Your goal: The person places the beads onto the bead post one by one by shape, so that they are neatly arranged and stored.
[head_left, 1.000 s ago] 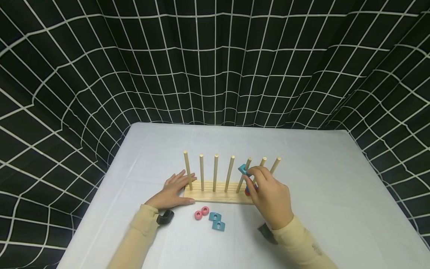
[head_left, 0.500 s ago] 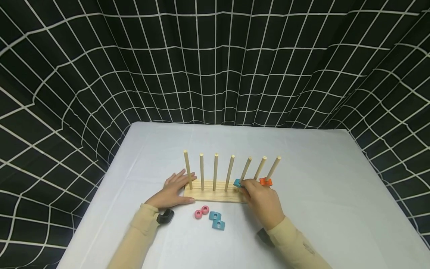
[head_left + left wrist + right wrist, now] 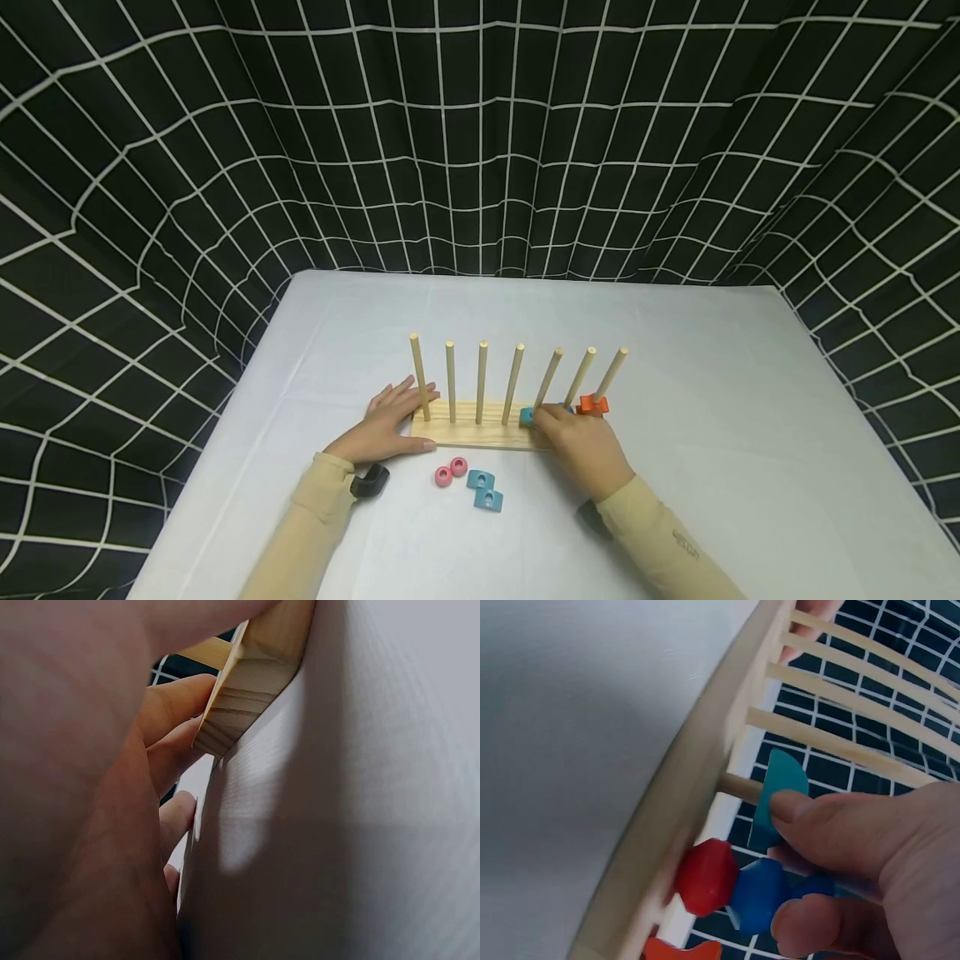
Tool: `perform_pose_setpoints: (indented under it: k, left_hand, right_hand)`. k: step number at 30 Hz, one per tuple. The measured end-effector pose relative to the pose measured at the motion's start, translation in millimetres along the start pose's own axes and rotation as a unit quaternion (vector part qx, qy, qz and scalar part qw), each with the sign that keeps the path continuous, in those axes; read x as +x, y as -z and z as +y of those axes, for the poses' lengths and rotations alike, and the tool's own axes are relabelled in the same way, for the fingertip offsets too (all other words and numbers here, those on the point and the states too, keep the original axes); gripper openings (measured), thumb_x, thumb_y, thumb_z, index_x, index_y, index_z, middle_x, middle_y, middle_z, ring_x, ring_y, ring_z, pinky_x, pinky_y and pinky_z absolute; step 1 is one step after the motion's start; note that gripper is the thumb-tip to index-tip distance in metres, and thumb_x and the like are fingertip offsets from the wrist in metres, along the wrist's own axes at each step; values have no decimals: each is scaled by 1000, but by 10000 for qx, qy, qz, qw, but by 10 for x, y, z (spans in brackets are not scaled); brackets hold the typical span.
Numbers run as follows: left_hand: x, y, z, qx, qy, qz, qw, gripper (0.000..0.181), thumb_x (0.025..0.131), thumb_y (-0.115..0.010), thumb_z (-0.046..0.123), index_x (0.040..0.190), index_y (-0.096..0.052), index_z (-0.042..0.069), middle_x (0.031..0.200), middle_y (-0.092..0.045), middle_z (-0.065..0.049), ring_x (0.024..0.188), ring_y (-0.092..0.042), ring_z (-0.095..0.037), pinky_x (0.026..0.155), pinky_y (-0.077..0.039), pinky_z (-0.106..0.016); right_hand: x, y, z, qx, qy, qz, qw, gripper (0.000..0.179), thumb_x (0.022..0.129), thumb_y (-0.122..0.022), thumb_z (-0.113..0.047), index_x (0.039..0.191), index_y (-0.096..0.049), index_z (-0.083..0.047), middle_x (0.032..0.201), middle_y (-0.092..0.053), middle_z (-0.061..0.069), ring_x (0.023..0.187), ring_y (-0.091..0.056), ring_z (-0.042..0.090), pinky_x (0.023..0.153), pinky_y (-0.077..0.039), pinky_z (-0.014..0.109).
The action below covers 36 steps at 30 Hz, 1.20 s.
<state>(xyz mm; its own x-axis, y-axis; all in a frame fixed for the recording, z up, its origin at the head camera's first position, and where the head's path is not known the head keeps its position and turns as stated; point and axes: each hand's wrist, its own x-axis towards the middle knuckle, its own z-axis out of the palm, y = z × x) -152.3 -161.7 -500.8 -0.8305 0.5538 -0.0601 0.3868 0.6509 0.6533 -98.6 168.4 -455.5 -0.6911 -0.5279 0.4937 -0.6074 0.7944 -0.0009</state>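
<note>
Of the two hands, the right one [image 3: 588, 454] pinches a teal piece [image 3: 784, 780] between thumb and finger. The piece is threaded on the fifth peg [image 3: 550, 375] from the left, a stretch of bare wood showing between it and the board [image 3: 472, 435]. The sixth peg [image 3: 580, 377] carries a red bead [image 3: 706, 876] low down, with blue beads [image 3: 759, 896] above it. Orange [image 3: 595, 405] sits low on the seventh peg [image 3: 611, 375]. The left hand [image 3: 382, 429] rests with fingers spread wide at the board's left end, thumb at the front edge. In front of the board, two pink beads [image 3: 443, 477] touch on the surface [image 3: 712, 375]; just beside them, two teal blocks [image 3: 481, 480] touch each other.
</note>
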Motion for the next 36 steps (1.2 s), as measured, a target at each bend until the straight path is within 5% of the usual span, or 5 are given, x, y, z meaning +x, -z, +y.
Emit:
perform_pose_setpoints:
  k: [15, 29, 36]
  left_hand:
    - [-21, 18, 37, 3, 62, -24, 10000, 81, 80, -71, 53, 148, -37, 24, 156, -29, 5, 149, -5, -21, 119, 3, -46]
    - [-20, 5, 28, 24, 56, -34, 10000, 82, 79, -70, 54, 148, -37, 24, 156, -29, 6, 149, -5, -21, 119, 2, -47]
    - [-10, 8, 36, 29, 92, -38, 9999, 82, 79, -70, 55, 148, -36, 25, 156, -30, 5, 149, -4, -21, 119, 3, -47]
  right_hand:
    - [-12, -49, 4, -272, 187, -284, 9991, 23, 75, -78, -3, 86, -59, -11, 81, -67, -1, 54, -54, 9, 47, -50, 25]
    - [-29, 70, -192, -664, 236, -300, 9971, 29, 70, -82, -2, 89, -60, -8, 82, -70, 2, 65, -66, 15, 46, -52, 28]
    - [-50, 25, -472, 152, 22, -487, 9987, 19, 80, -77, -26, 91, -65, -17, 76, -62, -8, 53, -56, 5, 41, -43, 22]
